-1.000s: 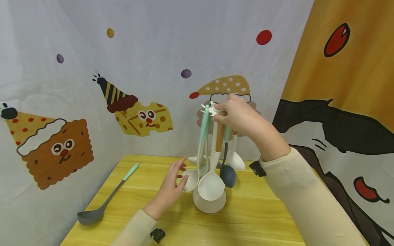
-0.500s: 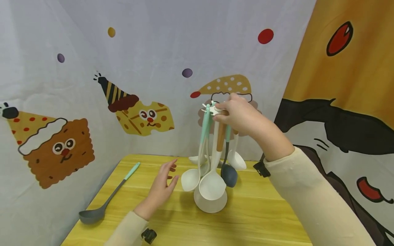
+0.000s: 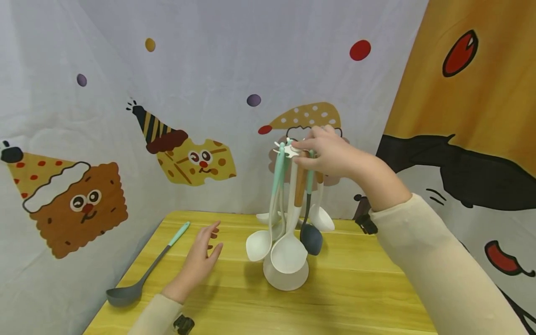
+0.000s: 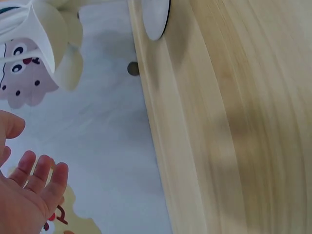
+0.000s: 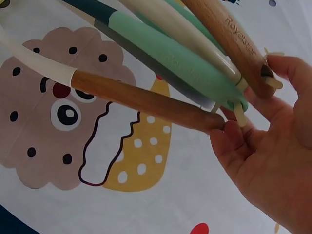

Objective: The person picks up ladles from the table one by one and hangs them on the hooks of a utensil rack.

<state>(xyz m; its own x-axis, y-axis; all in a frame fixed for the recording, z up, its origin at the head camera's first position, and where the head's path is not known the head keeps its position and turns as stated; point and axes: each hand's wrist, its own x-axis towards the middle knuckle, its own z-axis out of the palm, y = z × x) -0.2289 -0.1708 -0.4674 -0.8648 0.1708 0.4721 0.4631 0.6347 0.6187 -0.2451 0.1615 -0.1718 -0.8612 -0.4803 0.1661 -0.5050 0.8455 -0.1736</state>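
Observation:
In the head view, a white utensil stand (image 3: 286, 280) holds several hanging utensils. Among them are a white ladle (image 3: 289, 253) in front, a dark blue-grey utensil (image 3: 311, 239) and a white one (image 3: 321, 218) at right. My right hand (image 3: 335, 151) pinches the stand's hooked top (image 3: 288, 150) from the right. The right wrist view has its fingers around the hooks, beside a wooden handle (image 5: 146, 100) and a mint handle (image 5: 170, 58). My left hand (image 3: 198, 260) hovers over the table left of the stand, fingers loosely spread, holding nothing.
A grey ladle (image 3: 125, 295) with a mint handle lies at the left side of the yellow wood-grain table (image 3: 234, 302). Behind the table hangs a white cloth (image 3: 201, 56) printed with cartoon food. Yellow cloth (image 3: 494, 107) covers the right.
My left hand has drawn away from the stand toward the left. My right hand stays at the hooked top, its wrist shifted slightly right. The stand and utensils look unmoved.

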